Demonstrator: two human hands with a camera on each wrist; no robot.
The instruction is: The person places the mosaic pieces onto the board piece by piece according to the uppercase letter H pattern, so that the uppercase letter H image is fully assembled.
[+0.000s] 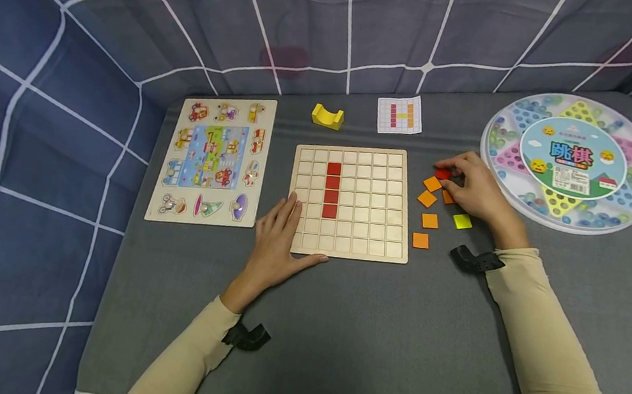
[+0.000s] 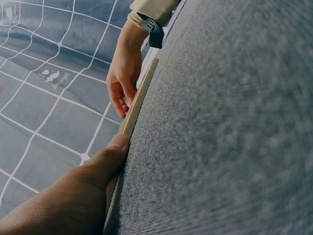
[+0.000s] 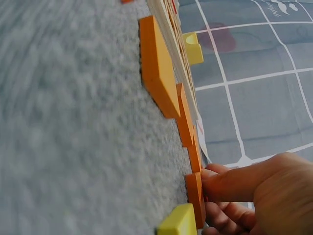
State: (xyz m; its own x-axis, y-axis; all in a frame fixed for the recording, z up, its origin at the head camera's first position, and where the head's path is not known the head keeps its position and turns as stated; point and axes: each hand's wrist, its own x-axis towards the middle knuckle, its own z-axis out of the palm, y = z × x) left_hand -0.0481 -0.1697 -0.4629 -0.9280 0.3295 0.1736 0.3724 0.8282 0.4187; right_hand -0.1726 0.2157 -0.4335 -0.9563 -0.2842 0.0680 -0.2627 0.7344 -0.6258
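Near the gridded board [image 1: 352, 204], the right hand [image 1: 477, 189] pinches a red tile [image 1: 442, 172]; the left hand [image 1: 275, 239] has straight fingers.

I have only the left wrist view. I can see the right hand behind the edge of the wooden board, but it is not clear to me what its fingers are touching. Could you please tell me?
Observer: In the head view, the right hand pinches a red tile.
Operator: Thank you. Is there anything placed on the wooden board, please? I see only its edge.
Observer: Yes, four red tiles form one column on it.
Operator: I understand. Does any printed pattern lie nearby?
Observer: Yes, a small card with a coloured grid pattern lies beyond the board's far edge.
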